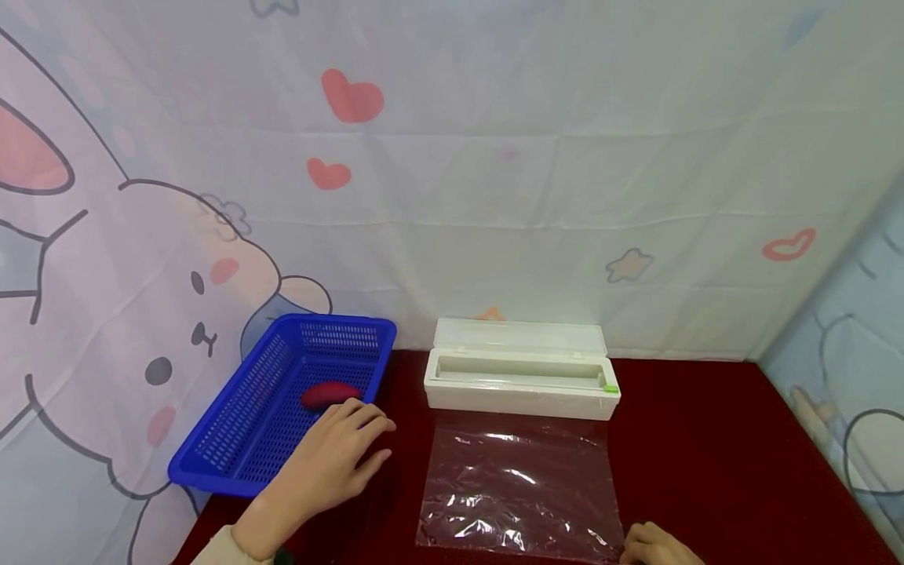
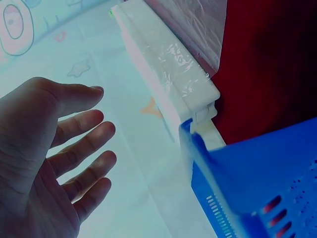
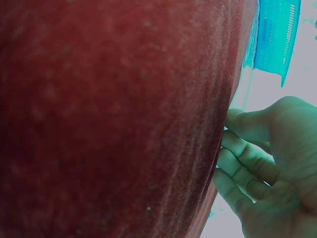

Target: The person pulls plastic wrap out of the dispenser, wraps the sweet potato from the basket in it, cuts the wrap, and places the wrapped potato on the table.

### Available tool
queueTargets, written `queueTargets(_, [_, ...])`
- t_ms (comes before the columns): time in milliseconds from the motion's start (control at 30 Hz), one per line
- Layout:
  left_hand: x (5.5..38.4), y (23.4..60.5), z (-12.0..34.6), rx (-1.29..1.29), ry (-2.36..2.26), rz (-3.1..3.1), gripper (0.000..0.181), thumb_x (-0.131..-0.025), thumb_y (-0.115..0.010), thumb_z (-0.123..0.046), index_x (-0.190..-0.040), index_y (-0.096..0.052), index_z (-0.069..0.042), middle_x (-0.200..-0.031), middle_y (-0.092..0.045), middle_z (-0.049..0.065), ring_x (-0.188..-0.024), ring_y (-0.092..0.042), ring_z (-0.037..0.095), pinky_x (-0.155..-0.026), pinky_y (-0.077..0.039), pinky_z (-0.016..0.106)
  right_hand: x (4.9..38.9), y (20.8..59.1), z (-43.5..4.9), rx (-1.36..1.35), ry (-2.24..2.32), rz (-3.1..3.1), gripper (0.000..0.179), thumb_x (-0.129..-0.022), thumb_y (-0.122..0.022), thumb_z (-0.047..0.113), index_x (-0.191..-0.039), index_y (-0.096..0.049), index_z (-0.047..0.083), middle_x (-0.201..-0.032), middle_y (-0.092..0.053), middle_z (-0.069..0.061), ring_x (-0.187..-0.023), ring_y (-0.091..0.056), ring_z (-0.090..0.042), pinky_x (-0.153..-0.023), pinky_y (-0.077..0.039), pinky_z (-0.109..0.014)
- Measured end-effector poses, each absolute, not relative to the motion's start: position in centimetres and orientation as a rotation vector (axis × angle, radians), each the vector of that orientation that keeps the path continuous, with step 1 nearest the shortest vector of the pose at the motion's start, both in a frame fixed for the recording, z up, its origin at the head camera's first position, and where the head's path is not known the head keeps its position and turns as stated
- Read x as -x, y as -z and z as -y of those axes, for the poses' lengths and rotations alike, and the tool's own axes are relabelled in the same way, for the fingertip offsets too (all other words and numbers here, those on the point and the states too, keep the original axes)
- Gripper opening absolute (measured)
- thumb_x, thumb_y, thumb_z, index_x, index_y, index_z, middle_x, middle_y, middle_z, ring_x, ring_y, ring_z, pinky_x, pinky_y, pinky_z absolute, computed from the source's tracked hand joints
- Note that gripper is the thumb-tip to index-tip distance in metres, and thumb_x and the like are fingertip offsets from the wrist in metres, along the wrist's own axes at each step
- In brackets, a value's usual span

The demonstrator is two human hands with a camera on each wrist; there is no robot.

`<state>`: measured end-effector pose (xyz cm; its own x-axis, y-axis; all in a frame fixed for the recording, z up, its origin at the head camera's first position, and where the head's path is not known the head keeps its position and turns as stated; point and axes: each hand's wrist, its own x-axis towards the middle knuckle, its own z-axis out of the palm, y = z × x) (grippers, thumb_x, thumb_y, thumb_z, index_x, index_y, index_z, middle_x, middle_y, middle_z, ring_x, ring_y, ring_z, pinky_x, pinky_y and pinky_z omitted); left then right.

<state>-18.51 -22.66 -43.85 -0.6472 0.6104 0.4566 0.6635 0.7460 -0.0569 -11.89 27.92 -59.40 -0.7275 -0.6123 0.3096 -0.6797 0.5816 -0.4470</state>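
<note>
In the head view my left hand (image 1: 332, 459) hovers at the right side of a blue basket (image 1: 187, 473), its fingers loosely spread and holding nothing. A dark red oblong thing, much like a sweet potato (image 1: 329, 395), lies in the basket just beyond the fingertips. My right hand (image 1: 653, 544) is at the near right corner of a sheet of clear plastic wrap (image 1: 523, 486). In the right wrist view its fingertips (image 3: 233, 141) meet the table's cloth edge; whether they pinch the film is unclear. The sheet runs out from a white wrap dispenser (image 1: 523, 399).
The dispenser's lid (image 1: 519, 337) stands raised at the back, and a small green slider (image 1: 610, 388) sits at its right end. Dark red cloth (image 1: 713, 455) covers the table. A printed curtain (image 1: 494, 196) hangs close behind and along the sides.
</note>
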Motion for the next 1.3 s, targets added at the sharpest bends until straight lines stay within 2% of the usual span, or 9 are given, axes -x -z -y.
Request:
queueTargets(400, [19.5, 43.2, 23.1, 0.947, 0.166, 2.496, 0.03, -0.089, -0.087, -0.026, -0.115, -0.075, -0.015, -0.112, -0.074, 0.0, -0.106, -0.064, 0.022, -0.093, -0.057, 0.045, 11.7, 58.7, -27.8, -0.998, -0.843, 2.79, 0.022, -0.091, -0.083, 0.024, -0.074, -0.07, 0.026, -0.086, -0.045, 0.029, -0.08, -0.036, 0.012, -0.059, -0.039, -0.018])
queueTargets(1067, [20.6, 43.0, 24.4, 0.878, 0.195, 2.56, 0.033, -0.09, -0.087, -0.025, -0.119, -0.075, -0.013, -0.117, -0.073, 0.004, -0.108, -0.064, 0.025, -0.095, -0.057, 0.046, 11.8, 58.6, -28.0, -1.015, -0.888, 2.822, 0.019, -0.09, -0.084, 0.025, -0.077, -0.071, 0.023, -0.088, -0.046, 0.03, -0.081, -0.036, 0.011, -0.059, -0.039, -0.019])
queueTargets(1300, [21.0, 43.2, 24.8, 0.863, 0.198, 2.549, 0.035, -0.089, -0.087, -0.022, -0.119, -0.075, -0.01, -0.117, -0.074, 0.006, -0.107, -0.066, 0.028, -0.091, -0.057, 0.049, 11.8, 59.3, -28.1, -1.011, -0.891, 2.813, 0.018, -0.089, -0.085, 0.026, -0.077, -0.072, 0.024, -0.088, -0.048, 0.031, -0.08, -0.037, 0.012, -0.058, -0.04, -0.018])
